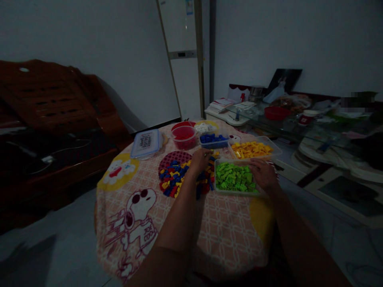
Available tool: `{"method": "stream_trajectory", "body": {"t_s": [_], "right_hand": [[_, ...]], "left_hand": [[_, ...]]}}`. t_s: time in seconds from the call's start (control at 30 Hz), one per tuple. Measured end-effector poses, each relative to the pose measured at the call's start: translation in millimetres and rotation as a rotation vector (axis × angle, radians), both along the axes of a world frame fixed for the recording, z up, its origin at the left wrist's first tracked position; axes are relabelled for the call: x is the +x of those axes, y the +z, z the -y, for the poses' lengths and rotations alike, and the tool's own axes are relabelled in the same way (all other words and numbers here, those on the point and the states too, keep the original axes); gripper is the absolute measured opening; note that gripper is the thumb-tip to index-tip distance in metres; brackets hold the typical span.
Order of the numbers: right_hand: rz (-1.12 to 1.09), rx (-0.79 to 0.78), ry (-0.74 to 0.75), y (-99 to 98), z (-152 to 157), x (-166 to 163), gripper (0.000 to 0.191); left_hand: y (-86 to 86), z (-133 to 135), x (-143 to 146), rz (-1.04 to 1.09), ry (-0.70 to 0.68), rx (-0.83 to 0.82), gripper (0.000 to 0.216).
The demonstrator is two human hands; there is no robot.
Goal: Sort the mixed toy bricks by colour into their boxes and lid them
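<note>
My left hand (201,161) reaches over a mixed pile of toy building bricks (175,177) in red, blue and yellow, spread on a dark red dotted round mat (176,156). Its fingers are bent together by the pile's right side; small yellow pieces show by the fingertips, but what they hold is unclear. At the right end of a clear plastic container (236,193) lies my right hand (263,173), fingers stretched over the rim beside light green bricks (233,176). Behind it stand a container of yellow bricks (251,150) and one of blue bricks (213,138).
Red-tinted round tubs (184,137) and a container of whitish pieces (205,128) stand at the back. A blue-rimmed lid (145,143) lies back left on the patterned tablecloth (227,235). A cluttered glass-topped cabinet (287,125) is at right, a wooden bench (54,103) at left.
</note>
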State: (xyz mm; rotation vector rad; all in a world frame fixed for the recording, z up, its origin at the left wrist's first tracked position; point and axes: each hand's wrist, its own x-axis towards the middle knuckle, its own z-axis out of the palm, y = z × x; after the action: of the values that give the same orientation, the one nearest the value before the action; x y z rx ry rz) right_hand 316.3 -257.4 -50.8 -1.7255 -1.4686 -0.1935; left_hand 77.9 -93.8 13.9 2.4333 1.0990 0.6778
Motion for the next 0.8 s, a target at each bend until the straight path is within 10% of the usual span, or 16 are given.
{"method": "stream_trajectory", "body": {"t_s": [0.5,0.8], "right_hand": [[0.018,-0.013,-0.002,-0.1,-1,2,0.03],[0.004,0.004,0.009,-1.2,0,3,0.03]], "left_hand": [[7.9,43,34,0.082,-0.537,-0.016,0.029],[-16.1,11,25,0.024,-0.063,0.088,0.034]]}}
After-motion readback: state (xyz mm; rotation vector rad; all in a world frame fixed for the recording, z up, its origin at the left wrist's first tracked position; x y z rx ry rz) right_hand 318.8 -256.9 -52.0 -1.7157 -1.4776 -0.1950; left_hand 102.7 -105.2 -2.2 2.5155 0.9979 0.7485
